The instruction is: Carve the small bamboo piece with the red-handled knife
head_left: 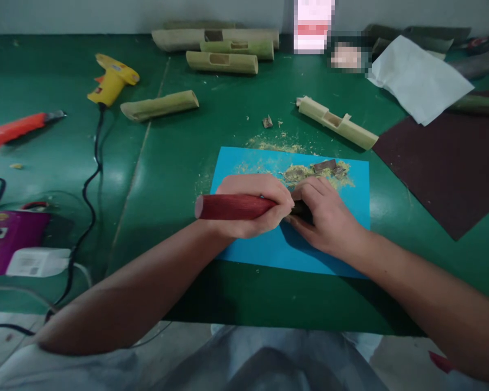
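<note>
My left hand (255,184) is closed around the red wooden handle (236,207) of a hand tool. The handle's butt points left; the working end is hidden at my fingers, so I cannot tell its kind. My right hand (330,220) pinches a small dark piece (302,210), mostly covered by the fingers. Both hands meet over a blue sheet (264,252), fingertips close together. Just beyond them on the sheet lie pale shavings (295,174) and brownish chips (325,165).
A slotted bamboo tube (338,124) lies beyond the sheet, beside a dark brown sheet (448,179) and white paper (419,79). More bamboo pieces (222,62) lie at the back. Leftward are a yellow glue gun (114,81), red-handled tool (18,130), purple power block (20,233) and cables.
</note>
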Demonstrator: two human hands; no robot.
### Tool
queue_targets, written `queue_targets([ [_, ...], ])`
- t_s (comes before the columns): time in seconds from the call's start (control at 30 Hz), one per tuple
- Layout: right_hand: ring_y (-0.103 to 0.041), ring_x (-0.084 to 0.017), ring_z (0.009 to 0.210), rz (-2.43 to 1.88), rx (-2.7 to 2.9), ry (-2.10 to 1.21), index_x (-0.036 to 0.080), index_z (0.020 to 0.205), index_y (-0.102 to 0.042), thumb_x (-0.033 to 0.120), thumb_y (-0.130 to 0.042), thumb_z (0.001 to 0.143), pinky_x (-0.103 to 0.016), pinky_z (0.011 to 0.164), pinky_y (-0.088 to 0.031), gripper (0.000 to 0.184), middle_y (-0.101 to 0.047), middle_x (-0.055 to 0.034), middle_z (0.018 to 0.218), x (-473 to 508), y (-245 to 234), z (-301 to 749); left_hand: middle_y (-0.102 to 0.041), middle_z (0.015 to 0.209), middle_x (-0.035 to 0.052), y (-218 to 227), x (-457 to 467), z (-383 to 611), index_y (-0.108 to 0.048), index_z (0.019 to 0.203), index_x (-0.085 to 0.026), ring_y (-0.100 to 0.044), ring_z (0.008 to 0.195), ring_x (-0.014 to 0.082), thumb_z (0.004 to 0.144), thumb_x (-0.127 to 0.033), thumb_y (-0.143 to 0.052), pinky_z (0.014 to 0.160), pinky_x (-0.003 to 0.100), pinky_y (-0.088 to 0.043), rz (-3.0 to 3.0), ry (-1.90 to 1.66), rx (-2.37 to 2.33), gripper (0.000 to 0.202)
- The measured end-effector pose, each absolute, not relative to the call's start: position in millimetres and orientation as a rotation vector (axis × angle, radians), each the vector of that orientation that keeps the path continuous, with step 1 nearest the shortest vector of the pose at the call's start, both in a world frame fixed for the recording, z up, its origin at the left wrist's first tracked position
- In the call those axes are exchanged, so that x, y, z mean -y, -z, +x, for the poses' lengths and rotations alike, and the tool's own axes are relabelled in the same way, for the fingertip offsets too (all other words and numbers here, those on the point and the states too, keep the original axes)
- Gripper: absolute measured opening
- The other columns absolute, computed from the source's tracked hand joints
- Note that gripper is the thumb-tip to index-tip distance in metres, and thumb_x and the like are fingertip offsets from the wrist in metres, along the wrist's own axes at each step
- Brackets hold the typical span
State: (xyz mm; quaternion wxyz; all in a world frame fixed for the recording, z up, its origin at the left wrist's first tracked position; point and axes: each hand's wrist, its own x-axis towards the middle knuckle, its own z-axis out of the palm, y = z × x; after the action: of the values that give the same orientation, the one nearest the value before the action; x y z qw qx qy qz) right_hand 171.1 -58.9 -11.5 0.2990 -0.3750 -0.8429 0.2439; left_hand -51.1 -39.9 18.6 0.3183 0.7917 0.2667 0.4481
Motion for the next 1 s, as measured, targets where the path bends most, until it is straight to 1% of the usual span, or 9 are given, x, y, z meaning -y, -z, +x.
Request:
queue_targets([
  [0.1,-0.057,-0.028,0.096,-1.005,2.24,-0.649,0.026,0.102,-0.054,0.027,-0.066,0.104,-0.046,0.083,-0.045,0.013,-0.065,-0.0081,0.1,58.7,10.6,171.0,-0.085,0.089,0.0005,-20.4,39.6,-51.6,-0.076,0.092,-0.027,-0.083,0.08,0.0169,0.1,-0.026,-0.077,0.077,0.027,-0.067,2.099,-1.154,-0.688,0.009],
  [0.2,-0.056,-0.027,0.094,-0.993,2.233,-0.645,0.026,0.1,-0.052,0.026,-0.065,0.104,-0.044,0.082,-0.044,0.014,-0.064,-0.0071,0.099,58.4,10.4,171.1,-0.086,0.092,0.0004,-22.1,40.4,-51.5,-0.077,0.092,-0.026,-0.083,0.082,0.0163,0.099,-0.022,-0.077,0.08,0.026,-0.067,2.108,-1.141,-0.71,0.008],
  [0.33,-0.056,-0.027,0.094,-0.977,2.224,-0.647,0.027,0.1,-0.052,0.026,-0.066,0.104,-0.045,0.083,-0.044,0.014,-0.063,-0.0063,0.098,58.2,11.0,170.9,-0.086,0.092,0.0013,-22.9,40.5,-51.9,-0.076,0.091,-0.025,-0.083,0.083,0.0162,0.101,-0.023,-0.075,0.082,0.026,-0.067,2.095,-1.138,-0.721,0.01],
  [0.53,-0.056,-0.029,0.096,-1.004,2.228,-0.671,0.027,0.101,-0.053,0.026,-0.066,0.102,-0.046,0.084,-0.044,0.013,-0.064,-0.0078,0.1,58.5,9.4,170.9,-0.086,0.088,0.0004,-23.0,37.0,-52.3,-0.077,0.088,-0.026,-0.082,0.077,0.0172,0.098,-0.026,-0.078,0.075,0.026,-0.067,2.141,-1.141,-0.717,0.01],
  [0.73,-0.058,-0.029,0.098,-1.023,2.226,-0.672,0.027,0.102,-0.054,0.027,-0.068,0.102,-0.046,0.085,-0.046,0.014,-0.066,-0.0078,0.102,58.9,9.4,170.8,-0.086,0.089,0.0021,-21.8,36.5,-51.6,-0.077,0.087,-0.026,-0.082,0.079,0.0178,0.099,-0.031,-0.079,0.077,0.028,-0.068,2.1,-1.151,-0.714,0.013],
  [0.9,-0.057,-0.029,0.097,-1.026,2.21,-0.687,0.026,0.101,-0.055,0.028,-0.067,0.102,-0.047,0.085,-0.045,0.012,-0.066,-0.0085,0.102,59.2,10.0,169.9,-0.085,0.085,0.0005,-19.6,37.2,-50.4,-0.076,0.084,-0.026,-0.082,0.077,0.017,0.1,-0.027,-0.076,0.076,0.028,-0.068,2.089,-1.205,-0.749,0.015],
  [1.0,-0.057,-0.029,0.096,-1.012,2.21,-0.673,0.026,0.1,-0.055,0.027,-0.066,0.102,-0.047,0.084,-0.045,0.012,-0.066,-0.0082,0.101,59.0,10.4,170.1,-0.086,0.088,0.0004,-19.9,37.7,-51.4,-0.077,0.087,-0.026,-0.082,0.079,0.0159,0.099,-0.024,-0.078,0.078,0.026,-0.067,2.103,-1.184,-0.725,0.011],
])
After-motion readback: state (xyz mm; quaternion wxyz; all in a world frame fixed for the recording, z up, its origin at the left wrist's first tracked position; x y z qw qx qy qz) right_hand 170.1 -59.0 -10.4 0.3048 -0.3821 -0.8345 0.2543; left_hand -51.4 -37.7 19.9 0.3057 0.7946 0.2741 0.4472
